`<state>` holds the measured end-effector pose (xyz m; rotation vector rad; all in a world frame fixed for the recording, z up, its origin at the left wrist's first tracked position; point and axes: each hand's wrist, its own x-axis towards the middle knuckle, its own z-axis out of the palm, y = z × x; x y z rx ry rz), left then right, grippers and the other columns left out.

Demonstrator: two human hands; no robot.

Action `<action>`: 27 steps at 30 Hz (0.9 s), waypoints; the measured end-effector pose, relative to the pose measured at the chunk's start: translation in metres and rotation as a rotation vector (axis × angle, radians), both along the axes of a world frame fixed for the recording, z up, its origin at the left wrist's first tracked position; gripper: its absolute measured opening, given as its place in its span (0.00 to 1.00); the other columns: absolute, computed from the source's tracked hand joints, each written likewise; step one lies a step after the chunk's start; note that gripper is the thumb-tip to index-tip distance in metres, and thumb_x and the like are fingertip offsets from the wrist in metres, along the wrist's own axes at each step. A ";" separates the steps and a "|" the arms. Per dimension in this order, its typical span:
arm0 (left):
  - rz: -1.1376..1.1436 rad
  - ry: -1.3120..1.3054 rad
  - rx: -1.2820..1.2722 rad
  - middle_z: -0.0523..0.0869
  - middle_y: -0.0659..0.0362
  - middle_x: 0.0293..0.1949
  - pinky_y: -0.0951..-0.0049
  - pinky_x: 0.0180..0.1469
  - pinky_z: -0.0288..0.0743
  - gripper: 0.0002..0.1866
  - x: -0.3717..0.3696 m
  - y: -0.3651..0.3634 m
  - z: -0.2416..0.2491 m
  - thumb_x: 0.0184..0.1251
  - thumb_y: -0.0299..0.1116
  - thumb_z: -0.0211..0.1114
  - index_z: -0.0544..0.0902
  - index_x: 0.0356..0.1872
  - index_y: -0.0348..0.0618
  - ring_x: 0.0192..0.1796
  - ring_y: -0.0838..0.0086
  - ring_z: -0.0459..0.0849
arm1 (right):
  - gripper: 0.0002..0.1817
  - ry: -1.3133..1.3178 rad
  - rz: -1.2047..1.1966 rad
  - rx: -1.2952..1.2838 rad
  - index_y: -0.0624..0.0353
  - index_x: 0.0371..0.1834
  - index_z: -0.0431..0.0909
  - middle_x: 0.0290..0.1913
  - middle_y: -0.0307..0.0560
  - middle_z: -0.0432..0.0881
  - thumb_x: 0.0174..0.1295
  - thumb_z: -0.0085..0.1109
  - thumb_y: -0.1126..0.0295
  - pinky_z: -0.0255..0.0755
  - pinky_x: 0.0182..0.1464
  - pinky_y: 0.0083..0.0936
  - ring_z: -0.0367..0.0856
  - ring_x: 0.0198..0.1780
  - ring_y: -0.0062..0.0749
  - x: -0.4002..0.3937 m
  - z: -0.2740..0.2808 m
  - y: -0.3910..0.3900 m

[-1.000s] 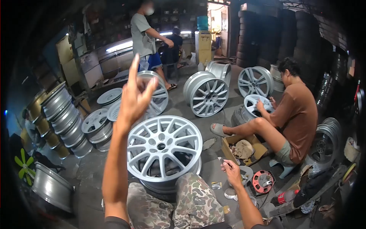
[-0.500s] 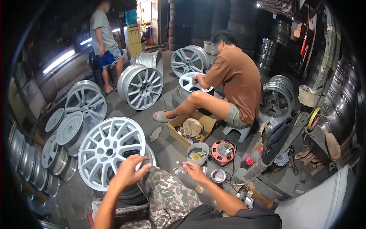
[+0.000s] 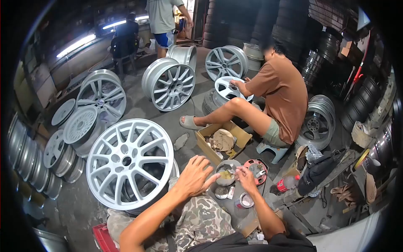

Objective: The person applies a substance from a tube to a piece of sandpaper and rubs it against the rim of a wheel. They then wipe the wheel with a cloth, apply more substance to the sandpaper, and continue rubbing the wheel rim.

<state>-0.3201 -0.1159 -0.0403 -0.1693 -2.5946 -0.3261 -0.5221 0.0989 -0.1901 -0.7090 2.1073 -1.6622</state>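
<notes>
A white multi-spoke wheel rim (image 3: 126,187) lies face up before me, to the left, on top of another wheel. My left hand (image 3: 194,176) hovers beside its right edge, over my camouflage-covered knee, with the fingers apart and nothing in them. Over the right side of a grey tub (image 3: 226,180) is my right hand (image 3: 247,178), its fingers pinched together. Whatever small thing may be between them is hard to make out. Yellowish pieces lie in the tub. Just below it stand a small round tin (image 3: 221,192) and an open can (image 3: 245,200).
A person in a brown shirt (image 3: 285,94) sits on a low stool, hands at another white rim (image 3: 224,89). A cardboard box (image 3: 202,143), a red reel (image 3: 263,179) and a cola bottle (image 3: 287,185) stand nearby. Several rims line the left; another person (image 3: 163,19) stands behind.
My view has turned left and down. My left hand has moved right, away from the rim; my right hand has moved forward to the tub. The standing person has walked rightward.
</notes>
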 end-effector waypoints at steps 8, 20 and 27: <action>-0.084 -0.029 0.239 0.83 0.52 0.41 0.57 0.53 0.73 0.11 -0.008 -0.007 0.001 0.70 0.37 0.67 0.84 0.35 0.38 0.47 0.56 0.79 | 0.16 -0.086 -0.049 0.064 0.65 0.58 0.76 0.36 0.42 0.87 0.78 0.54 0.63 0.78 0.37 0.23 0.83 0.35 0.22 -0.027 -0.029 0.013; 0.093 -0.188 0.090 0.85 0.59 0.57 0.54 0.71 0.66 0.18 0.052 0.025 -0.008 0.65 0.48 0.69 0.87 0.50 0.50 0.65 0.61 0.79 | 0.24 0.255 -0.132 0.361 0.64 0.41 0.81 0.40 0.67 0.86 0.60 0.70 0.50 0.76 0.49 0.48 0.85 0.44 0.62 -0.081 -0.066 -0.086; 0.118 -0.193 0.141 0.87 0.63 0.57 0.59 0.69 0.67 0.17 0.028 0.027 -0.015 0.62 0.49 0.71 0.89 0.47 0.53 0.63 0.67 0.81 | 0.24 0.464 -0.126 0.854 0.61 0.47 0.87 0.44 0.64 0.88 0.55 0.75 0.54 0.80 0.55 0.49 0.88 0.50 0.59 -0.186 -0.131 -0.179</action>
